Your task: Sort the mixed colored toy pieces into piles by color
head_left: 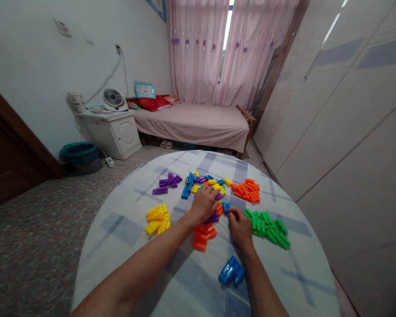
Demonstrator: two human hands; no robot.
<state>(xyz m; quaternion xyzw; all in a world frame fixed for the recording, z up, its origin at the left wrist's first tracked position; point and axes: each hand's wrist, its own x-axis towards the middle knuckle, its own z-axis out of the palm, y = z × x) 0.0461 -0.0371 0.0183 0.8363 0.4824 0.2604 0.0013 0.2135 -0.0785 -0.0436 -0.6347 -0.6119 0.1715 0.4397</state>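
Bullet-shaped plastic building blocks lie on the round table. My left hand (205, 204) reaches over the mixed pile in the middle, its fingers bent round a purple block (219, 195). Yellow blocks (214, 183) and blue blocks (188, 186) lie around its fingertips. Just to the right, my right hand (241, 226) has its thumb and fingers closed at a small blue block (225, 206); its grip is partly hidden. Orange blocks (203, 237) lie below my left hand. A green heap (267, 226) sits right beside my right hand.
Sorted heaps surround the middle: purple (168, 182), yellow (158, 219), orange (247, 191), and blue blocks (231, 271) by my right forearm. A checked cloth covers the round table (119, 259). Beyond stand a bed (198, 121), a white cabinet (119, 132) and a wardrobe (333, 132).
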